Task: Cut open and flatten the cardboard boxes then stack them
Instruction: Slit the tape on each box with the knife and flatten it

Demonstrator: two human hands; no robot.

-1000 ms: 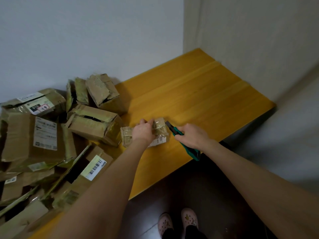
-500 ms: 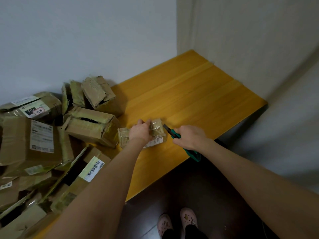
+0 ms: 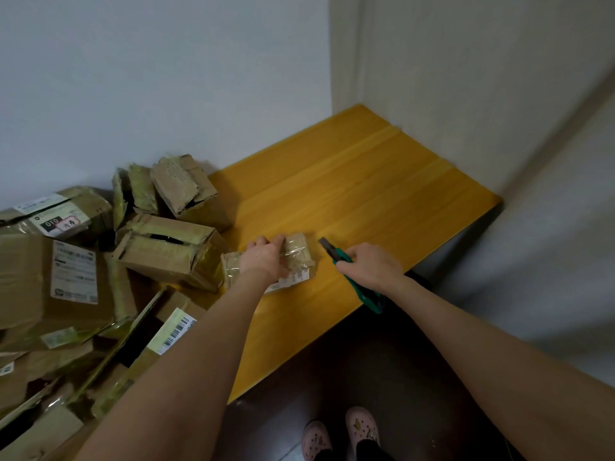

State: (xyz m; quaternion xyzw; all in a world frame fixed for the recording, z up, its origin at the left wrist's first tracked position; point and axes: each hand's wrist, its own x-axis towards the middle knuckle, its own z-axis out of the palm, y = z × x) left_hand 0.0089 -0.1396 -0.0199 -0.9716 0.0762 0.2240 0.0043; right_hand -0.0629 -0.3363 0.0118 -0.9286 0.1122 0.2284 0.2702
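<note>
The table (image 3: 366, 181) is smooth yellow wood-grain board with a soft sheen, and the small box (image 3: 299, 254) on it is brown cardboard wrapped in glossy, crinkled clear tape. Near the table's front edge, the utility knife (image 3: 342, 258) has a green plastic body and a dull dark metal tip. At the table's left end the piled boxes (image 3: 166, 254) are matt, creased cardboard with white paper labels (image 3: 75, 274) and shiny yellowish tape.

Both bare arms stretch forward and down, the left hand (image 3: 266, 257) lying palm-down and holding the small box (image 3: 299, 251), fingers hooked over its far edge, the right hand (image 3: 369, 264) near it, fingers curled round a green utility knife (image 3: 342, 257).
</note>
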